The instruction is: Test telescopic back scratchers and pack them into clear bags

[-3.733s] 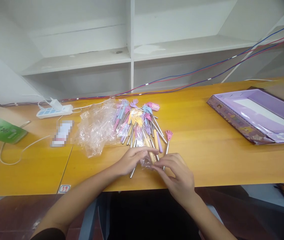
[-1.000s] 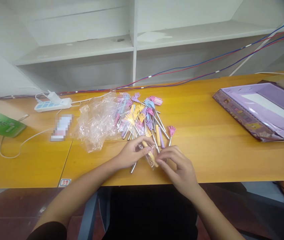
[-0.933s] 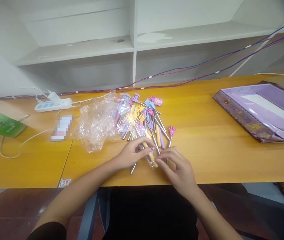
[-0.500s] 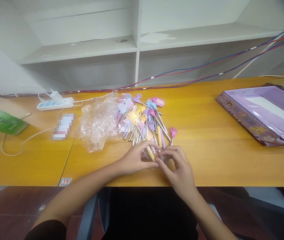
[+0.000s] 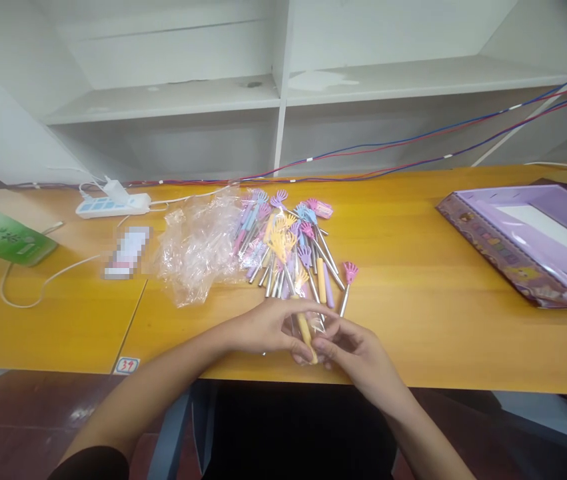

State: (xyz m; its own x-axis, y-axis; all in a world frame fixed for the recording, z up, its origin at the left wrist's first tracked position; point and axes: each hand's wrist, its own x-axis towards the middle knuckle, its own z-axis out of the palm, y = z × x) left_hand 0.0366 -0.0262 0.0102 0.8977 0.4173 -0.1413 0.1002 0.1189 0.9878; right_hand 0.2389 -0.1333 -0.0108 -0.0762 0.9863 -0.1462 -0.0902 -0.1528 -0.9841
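A yellow back scratcher [image 5: 304, 329] with a metal rod is between my hands, its hand-shaped head pointing away over the pile. My left hand [image 5: 276, 328] curls around the handle, with fingers over it and thumb beneath. At the handle's lower end, the thumb and fingers of my right hand [image 5: 363, 350] are closed on it. Clear plastic wrap [image 5: 319, 323] shows between the hands; how far it covers the handle is hard to tell. Just beyond lies a heap of back scratchers [image 5: 268, 233] in pink, blue, purple and yellow. One pink back scratcher [image 5: 350, 272] lies at its right side.
Crumpled clear plastic bags [image 5: 196, 247] lie left of the heap. Farther left are a phone [image 5: 127, 252], a white power strip [image 5: 113, 205] with cables, and a green package [image 5: 8, 233]. An open purple box [image 5: 493, 250] sits at right. White shelving [image 5: 163, 103] stands behind the table.
Both hands and the yellow back scratcher have moved slightly nearer to me. My right fingers have shifted down to the handle's end, and more of the handle shows. The view has shifted slightly.
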